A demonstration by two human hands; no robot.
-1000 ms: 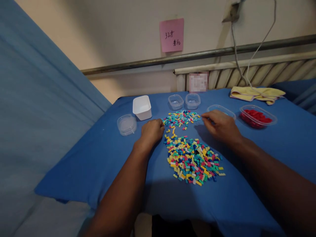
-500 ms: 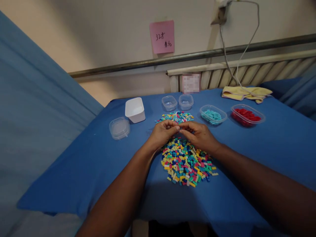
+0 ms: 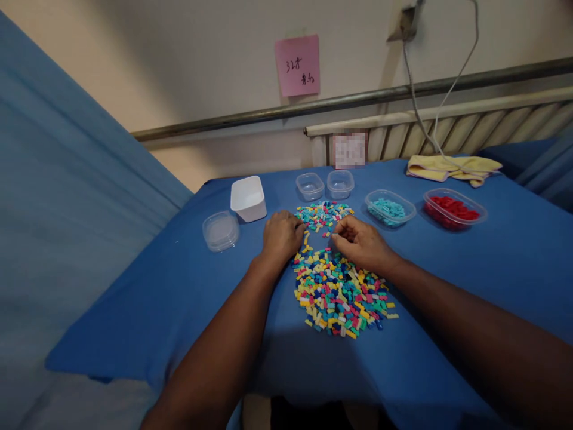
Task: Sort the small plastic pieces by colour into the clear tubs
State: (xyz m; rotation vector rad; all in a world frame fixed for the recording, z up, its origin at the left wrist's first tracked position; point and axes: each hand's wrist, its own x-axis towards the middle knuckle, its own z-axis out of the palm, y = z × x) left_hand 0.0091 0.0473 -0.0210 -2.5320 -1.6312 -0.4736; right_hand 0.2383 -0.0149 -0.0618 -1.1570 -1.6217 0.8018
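A large pile of small coloured bricks (image 3: 341,289) lies in the middle of the blue table (image 3: 447,269), with a smaller pile (image 3: 323,214) just beyond it. My left hand (image 3: 282,234) rests knuckles up at the left edge of the smaller pile, fingers curled under. My right hand (image 3: 360,242) hovers between the two piles, its fingertips pinched together; whatever they hold is too small to make out.
A white tub (image 3: 248,197) and a round clear lid (image 3: 219,230) stand at the back left. Two small clear cups (image 3: 324,184) sit behind the piles. Trays of teal bricks (image 3: 389,208) and red bricks (image 3: 453,209) are at the right, a yellow cloth (image 3: 452,167) beyond.
My hands, which had met above the big pile, have parted. The left went back to the small pile's left edge and the right stayed pinched near the middle.
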